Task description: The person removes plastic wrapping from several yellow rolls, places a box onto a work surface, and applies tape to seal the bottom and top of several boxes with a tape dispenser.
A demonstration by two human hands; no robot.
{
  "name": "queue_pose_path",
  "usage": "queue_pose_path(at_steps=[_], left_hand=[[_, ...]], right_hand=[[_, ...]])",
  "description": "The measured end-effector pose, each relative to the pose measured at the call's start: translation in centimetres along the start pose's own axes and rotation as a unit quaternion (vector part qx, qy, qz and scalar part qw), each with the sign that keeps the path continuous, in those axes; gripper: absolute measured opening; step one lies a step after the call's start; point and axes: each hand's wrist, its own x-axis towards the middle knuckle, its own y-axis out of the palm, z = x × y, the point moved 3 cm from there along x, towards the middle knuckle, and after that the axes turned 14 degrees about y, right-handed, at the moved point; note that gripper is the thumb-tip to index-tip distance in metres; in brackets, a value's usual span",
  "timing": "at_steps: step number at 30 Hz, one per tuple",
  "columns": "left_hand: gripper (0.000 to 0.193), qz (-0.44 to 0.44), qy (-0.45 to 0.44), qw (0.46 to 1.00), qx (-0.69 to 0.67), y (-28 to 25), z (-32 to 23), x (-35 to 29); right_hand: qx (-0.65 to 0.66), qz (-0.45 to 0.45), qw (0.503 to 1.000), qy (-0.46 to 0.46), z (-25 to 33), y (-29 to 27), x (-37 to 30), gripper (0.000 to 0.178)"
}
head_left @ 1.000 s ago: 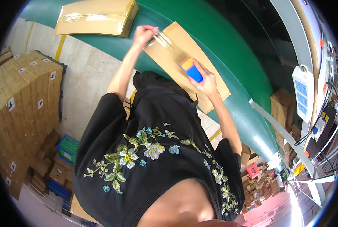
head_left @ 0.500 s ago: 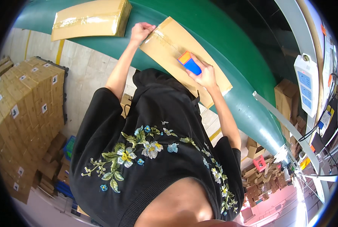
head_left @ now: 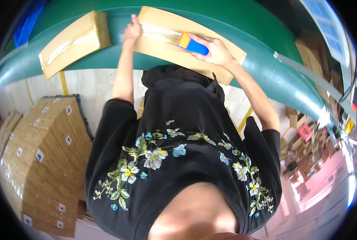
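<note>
A long cardboard box [head_left: 162,48] lies across the green surface in front of me, with shiny clear tape along the left part of its top. My right hand [head_left: 214,50] grips a blue hand-held tool [head_left: 197,47] with an orange end, over the middle of the box where the tape shows. The orange end faces left; whether it touches the cardboard I cannot tell. At the box's left end is my left hand [head_left: 133,32], slightly blurred, one finger stretched up beside the edge and nothing seen in it.
A second taped cardboard box [head_left: 72,42] lies to the left on the green surface [head_left: 122,58]. Stacked cartons [head_left: 46,148] stand on the floor at the left. A metal bar [head_left: 306,74] juts in at the right, with piled cardboard [head_left: 310,146] beyond it.
The view has turned, so the box lies more level. My left hand's fingers, bent at the box's corner before, now reach up beside its end. My right hand still grips the tool.
</note>
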Motion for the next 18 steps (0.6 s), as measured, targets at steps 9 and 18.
queue_pose_path(at_steps=[9, 18], left_hand=[[0.073, -0.127, 0.002, 0.986, 0.112, -1.4, -0.9, -2.1], [0.049, -0.294, 0.315, 0.881, 0.196, -1.3, 0.7, -0.5]], right_hand=[[-0.167, 0.018, 0.973, 0.161, -12.2, -3.8, -17.2, 0.071], [-0.151, -0.009, 0.979, 0.14, -15.1, -2.9, -18.2, 0.071]])
